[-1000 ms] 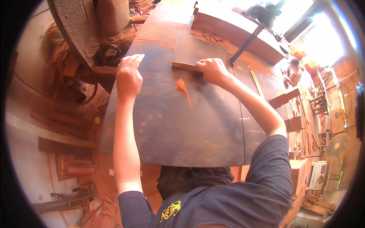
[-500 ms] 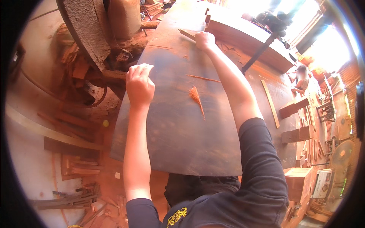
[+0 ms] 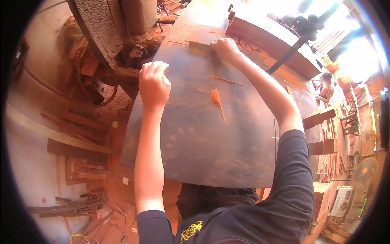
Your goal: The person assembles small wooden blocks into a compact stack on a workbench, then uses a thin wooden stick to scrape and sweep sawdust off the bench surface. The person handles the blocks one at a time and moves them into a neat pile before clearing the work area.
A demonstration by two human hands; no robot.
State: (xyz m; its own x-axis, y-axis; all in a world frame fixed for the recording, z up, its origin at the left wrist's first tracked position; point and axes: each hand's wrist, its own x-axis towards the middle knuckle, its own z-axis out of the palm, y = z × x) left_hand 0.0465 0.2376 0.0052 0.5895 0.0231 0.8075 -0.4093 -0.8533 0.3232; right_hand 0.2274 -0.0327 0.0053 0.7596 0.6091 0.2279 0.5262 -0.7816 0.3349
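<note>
My right hand (image 3: 225, 49) reaches to the far part of a wide dark tabletop (image 3: 195, 142). Its fingers are closed on a flat piece of wood (image 3: 200, 49), which juts out to the left, low over the surface. My left hand (image 3: 154, 86) is at the table's left edge with its fingers curled together; whatever they grip, if anything, is hidden. Between my arms lie a thin wood sliver (image 3: 226, 80) and a small heap of orange sawdust (image 3: 215, 96), trailing toward me.
A long reddish-brown beam (image 3: 272, 44) lies along the far right, with a dark stand (image 3: 288, 53) before it. Wooden blocks (image 3: 323, 147) project at the right edge. A machine with a rough grey arm (image 3: 95, 36) stands at the left. Another person (image 3: 325, 87) works at the far right.
My right hand has come slightly nearer and to the right, its elbow swinging outward. The wood piece now shows a broader face. My left hand stays by the edge; the whole view has shifted slightly.
</note>
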